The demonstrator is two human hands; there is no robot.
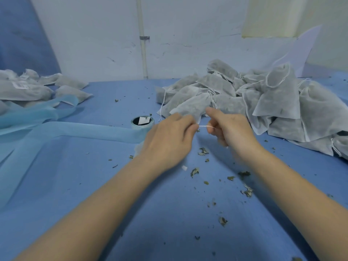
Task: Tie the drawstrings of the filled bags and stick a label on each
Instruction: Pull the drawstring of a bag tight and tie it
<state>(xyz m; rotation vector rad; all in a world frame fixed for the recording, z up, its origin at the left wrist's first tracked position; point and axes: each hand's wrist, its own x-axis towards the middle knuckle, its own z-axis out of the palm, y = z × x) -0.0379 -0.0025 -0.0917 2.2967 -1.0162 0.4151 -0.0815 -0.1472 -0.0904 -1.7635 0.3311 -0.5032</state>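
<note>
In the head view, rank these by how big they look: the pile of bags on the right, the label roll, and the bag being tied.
1. pile of bags
2. bag being tied, partly hidden by the hands
3. label roll

Filled grey bag (pixel 190 108) raised; drawstring (pixel 205 126) taut.

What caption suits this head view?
Both hands, left and right, pull a bag's drawstring taut.

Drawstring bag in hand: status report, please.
Both hands, left and right, pinch drawstring taut. Bag untied, unlabelled. Nothing in the way.
</note>
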